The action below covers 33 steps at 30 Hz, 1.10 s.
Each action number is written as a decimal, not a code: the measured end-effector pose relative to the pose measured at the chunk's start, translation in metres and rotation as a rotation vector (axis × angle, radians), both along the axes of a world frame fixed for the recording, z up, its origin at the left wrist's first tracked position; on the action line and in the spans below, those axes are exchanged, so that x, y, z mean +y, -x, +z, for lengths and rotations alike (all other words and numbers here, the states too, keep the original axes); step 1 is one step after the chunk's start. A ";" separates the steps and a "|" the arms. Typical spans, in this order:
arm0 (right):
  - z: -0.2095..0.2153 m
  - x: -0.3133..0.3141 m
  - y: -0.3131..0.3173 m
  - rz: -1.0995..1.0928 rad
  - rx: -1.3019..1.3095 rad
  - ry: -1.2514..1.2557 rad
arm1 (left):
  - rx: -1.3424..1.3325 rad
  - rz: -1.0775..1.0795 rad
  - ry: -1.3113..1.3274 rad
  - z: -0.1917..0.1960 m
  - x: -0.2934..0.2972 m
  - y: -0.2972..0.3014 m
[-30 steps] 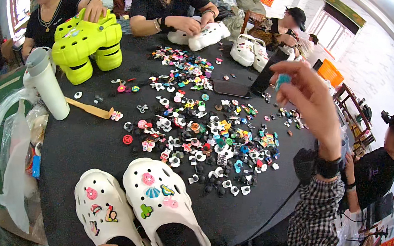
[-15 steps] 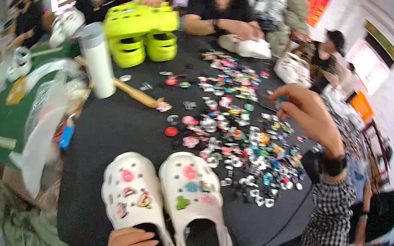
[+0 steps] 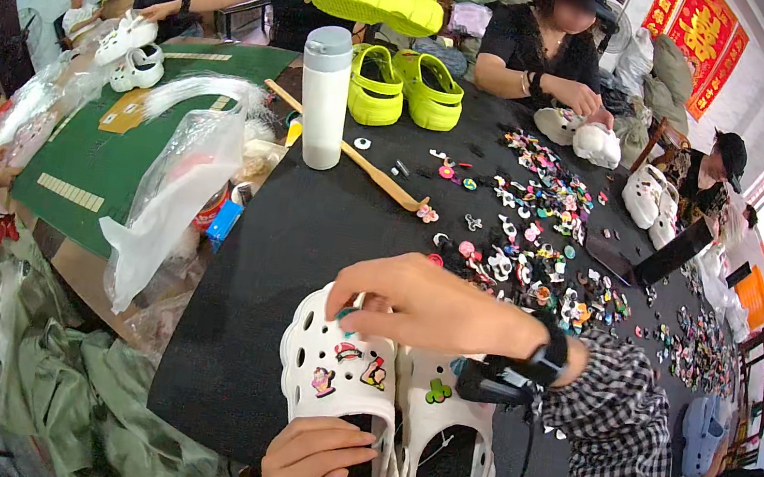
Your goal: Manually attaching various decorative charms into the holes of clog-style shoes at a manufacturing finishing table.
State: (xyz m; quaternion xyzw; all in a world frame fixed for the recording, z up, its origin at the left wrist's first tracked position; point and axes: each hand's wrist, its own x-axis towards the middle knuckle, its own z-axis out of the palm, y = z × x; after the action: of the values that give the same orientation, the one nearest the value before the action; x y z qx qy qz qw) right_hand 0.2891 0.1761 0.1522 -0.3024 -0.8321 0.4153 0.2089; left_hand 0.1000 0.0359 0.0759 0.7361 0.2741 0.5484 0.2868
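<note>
Two white clogs stand side by side, toes pointing away from me. My left hand [image 3: 311,468] is closed on the left clog [image 3: 306,330] at its foot opening, fingers reaching over the rim. Above that clog's toe, my right hand [image 3: 427,303] pinches a small teal shoe charm [image 3: 347,318]. Below it on the clog are a red and white charm [image 3: 346,353], a figure charm [image 3: 374,372] and a pink charm [image 3: 322,383]. The right clog [image 3: 414,428] bears a green cactus-shaped charm [image 3: 437,392]; my right hand and wrist hide its toe.
Loose charms [image 3: 553,199] spread over the black table [image 3: 234,315]. A white bottle [image 3: 323,103] and a wooden stick [image 3: 380,180] are at its far left, near yellow-green clogs [image 3: 378,92]. Several people sit around; one holds a yellow-green clog [image 3: 376,1]. A green mat [image 3: 71,161] lies left.
My right hand has moved from over the charm pile down and left to the left clog's toe, with the teal charm. A person across has lifted a yellow-green clog. My view has shifted left.
</note>
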 end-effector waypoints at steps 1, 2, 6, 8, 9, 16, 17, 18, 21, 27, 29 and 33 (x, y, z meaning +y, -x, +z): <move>-0.006 0.002 0.006 0.034 0.035 -0.019 | -0.005 0.005 0.000 0.000 0.000 0.000; -0.007 0.004 0.010 0.039 0.029 -0.018 | -0.005 -0.010 0.002 0.000 0.000 0.000; -0.014 0.013 0.026 0.093 -0.052 0.079 | -0.020 -0.021 0.022 -0.002 0.001 0.000; -0.022 0.015 0.030 0.090 -0.052 0.118 | -0.028 -0.017 0.023 -0.003 0.001 0.001; -0.027 0.016 0.032 0.086 -0.080 0.077 | -0.032 -0.024 0.023 -0.003 0.001 0.002; -0.029 0.017 0.031 0.013 -0.180 -0.046 | -0.049 -0.046 0.029 -0.001 0.002 0.002; -0.028 0.018 0.030 0.010 -0.182 -0.045 | -0.041 -0.049 0.032 0.000 0.002 0.002; -0.028 0.019 0.029 0.019 -0.212 -0.061 | -0.034 -0.053 0.036 -0.001 0.002 0.002; -0.031 0.023 0.025 0.034 -0.212 -0.019 | -0.034 -0.048 0.045 0.000 0.003 0.002; -0.041 0.027 0.023 0.022 -0.135 -0.146 | -0.027 -0.053 0.037 0.000 0.003 0.001; -0.040 0.029 0.024 0.023 -0.155 -0.097 | -0.027 -0.049 0.032 0.000 0.003 0.001; -0.033 0.029 0.024 0.054 -0.217 0.006 | -0.020 -0.037 0.031 0.001 0.001 0.001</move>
State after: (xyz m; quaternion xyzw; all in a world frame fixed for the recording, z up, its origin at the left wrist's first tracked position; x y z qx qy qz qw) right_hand 0.2653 0.2053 0.1190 -0.3238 -0.8563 0.3882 0.1055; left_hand 0.0991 0.0372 0.0769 0.7310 0.2660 0.5461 0.3109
